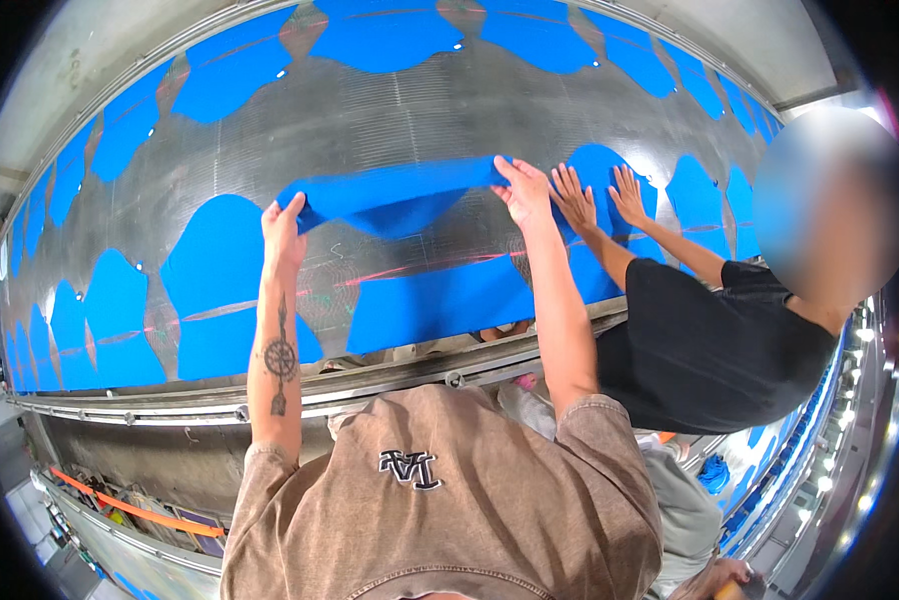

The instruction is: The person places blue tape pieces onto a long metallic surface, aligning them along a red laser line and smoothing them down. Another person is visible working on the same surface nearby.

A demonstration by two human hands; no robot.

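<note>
Both my hands hold up a blue fabric piece by its two ends, stretched between them above the long dark table. My left hand pinches the left end with the thumb on top. The right end is gripped by my right hand, near a co-worker's hand. The middle of the cloth sags towards me, and its lower edge looks blurred. Below it a flat blue panel lies along the near edge. Another blue panel lies just left of my left hand.
At my right a co-worker in a black shirt presses both hands on a blue panel. More blue panels line the table's far side. A metal rail runs along the near edge, in front of my body.
</note>
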